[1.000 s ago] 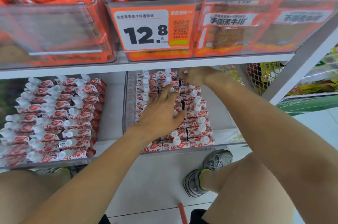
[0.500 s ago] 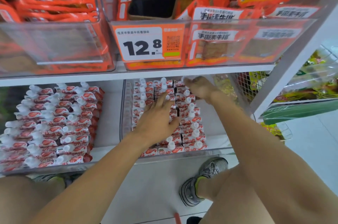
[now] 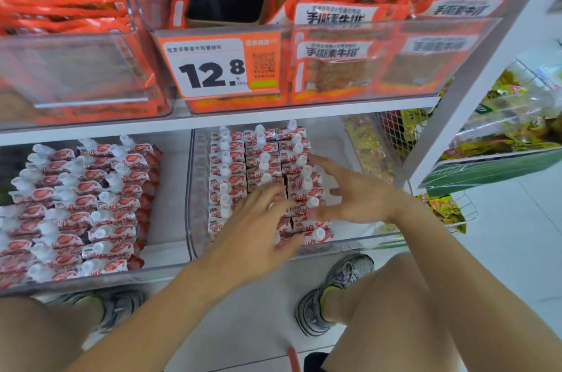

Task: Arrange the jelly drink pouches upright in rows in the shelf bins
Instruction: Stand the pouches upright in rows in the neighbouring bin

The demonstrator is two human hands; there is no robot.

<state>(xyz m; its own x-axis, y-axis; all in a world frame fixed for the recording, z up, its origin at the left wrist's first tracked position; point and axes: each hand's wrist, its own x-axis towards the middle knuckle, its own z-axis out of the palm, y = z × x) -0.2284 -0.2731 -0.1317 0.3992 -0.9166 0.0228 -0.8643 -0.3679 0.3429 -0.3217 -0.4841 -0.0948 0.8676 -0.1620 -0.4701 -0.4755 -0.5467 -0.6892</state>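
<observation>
The right hand (image 3: 355, 198) has drawn back from the far rows to join the left hand (image 3: 258, 228), fingers of both spread and seemingly grasping nothing, patting the jelly drink pouches (image 3: 261, 165) level.

a single head-worn wide-angle view looks forward and down from close range at the lower shelf's clear bins (image 3: 194, 195), the upper shelf's price tag (image 3: 222, 67) near the frame's top; edges bend, probably from lens distortion, and the person's knees fill the bottom.
</observation>
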